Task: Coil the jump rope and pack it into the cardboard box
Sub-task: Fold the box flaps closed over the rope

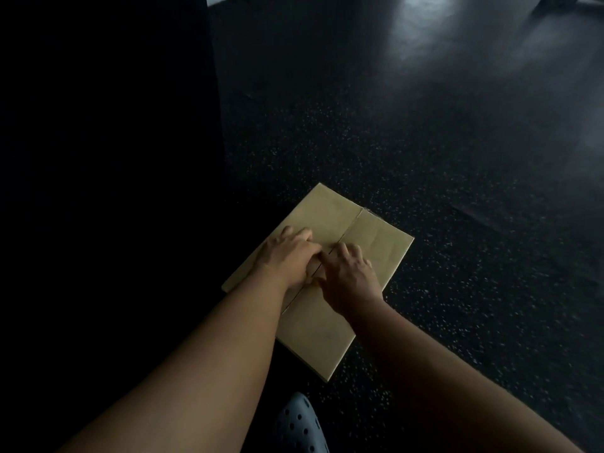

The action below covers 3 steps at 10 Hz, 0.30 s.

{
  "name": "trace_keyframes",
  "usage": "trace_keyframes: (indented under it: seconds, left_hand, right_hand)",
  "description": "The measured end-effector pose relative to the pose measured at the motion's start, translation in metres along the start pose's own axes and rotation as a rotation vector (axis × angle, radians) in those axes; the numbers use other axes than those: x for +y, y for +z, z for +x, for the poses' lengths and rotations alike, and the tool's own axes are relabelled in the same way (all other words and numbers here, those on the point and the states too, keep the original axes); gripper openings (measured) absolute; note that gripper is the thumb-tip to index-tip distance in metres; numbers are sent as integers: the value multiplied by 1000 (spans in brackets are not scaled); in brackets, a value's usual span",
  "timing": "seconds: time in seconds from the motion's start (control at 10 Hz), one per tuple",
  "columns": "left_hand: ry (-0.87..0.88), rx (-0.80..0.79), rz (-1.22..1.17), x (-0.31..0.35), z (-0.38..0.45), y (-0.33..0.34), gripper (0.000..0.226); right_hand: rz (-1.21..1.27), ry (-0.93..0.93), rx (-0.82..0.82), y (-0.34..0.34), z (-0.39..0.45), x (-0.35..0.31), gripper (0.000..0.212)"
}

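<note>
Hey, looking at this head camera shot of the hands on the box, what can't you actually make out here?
- Jump rope: not visible in the head view; the cardboard box has its flaps shut, so its contents are hidden.
- Flap seam under the left hand and right hand: covered by them.
- Left part of the frame: too dark to read.
- Shoe: cut off by the bottom edge.

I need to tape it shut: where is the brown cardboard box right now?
In the head view, the brown cardboard box lies on the dark speckled floor, low centre, under the left hand and right hand.
</note>
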<state>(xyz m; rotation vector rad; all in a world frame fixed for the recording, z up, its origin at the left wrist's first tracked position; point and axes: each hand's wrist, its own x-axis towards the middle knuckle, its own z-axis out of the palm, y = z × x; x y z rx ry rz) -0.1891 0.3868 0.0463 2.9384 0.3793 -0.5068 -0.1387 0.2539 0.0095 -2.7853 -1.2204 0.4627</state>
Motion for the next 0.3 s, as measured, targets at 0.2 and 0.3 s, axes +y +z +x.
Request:
trace_keyframes:
  seconds: [0.2,0.3]
  left_hand:
    - [-12,-12,-29,-7,-8,-17,57]
    - [-7,57,-4,-6,-11,-28,56]
  right_hand:
    - [119,9,59,-29,-2,7,50]
    - [85,12,132,-44,-4,8,43]
